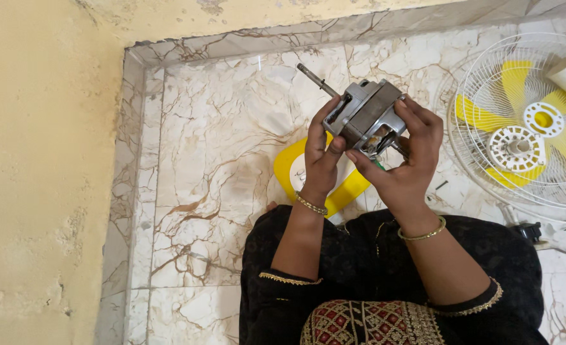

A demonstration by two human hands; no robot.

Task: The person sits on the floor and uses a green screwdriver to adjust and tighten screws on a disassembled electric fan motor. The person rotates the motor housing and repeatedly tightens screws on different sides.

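Fan motor (365, 116), a grey metal housing with a steel shaft (315, 77) projecting up and to the left, is held in the air above the marble floor (213, 160), between both hands. Left hand (321, 153) closes around the lower left side of the housing, thumb pressed against its near face. Right hand (411, 153) wraps the right side, fingers curled over the top edge and thumb near the opening where the windings and a green lead show.

For a sound grip, support the housing by its metal frame only; avoid pressure on the windings or leads. Keep the shaft pointed away from the body and free of contact. Hold the unit over the lap so a slip has a short fall.

A yellow plastic cover (287, 169) lies on the floor beneath the hands. A white fan guard with yellow blades (526, 121) rests well apart to the right.
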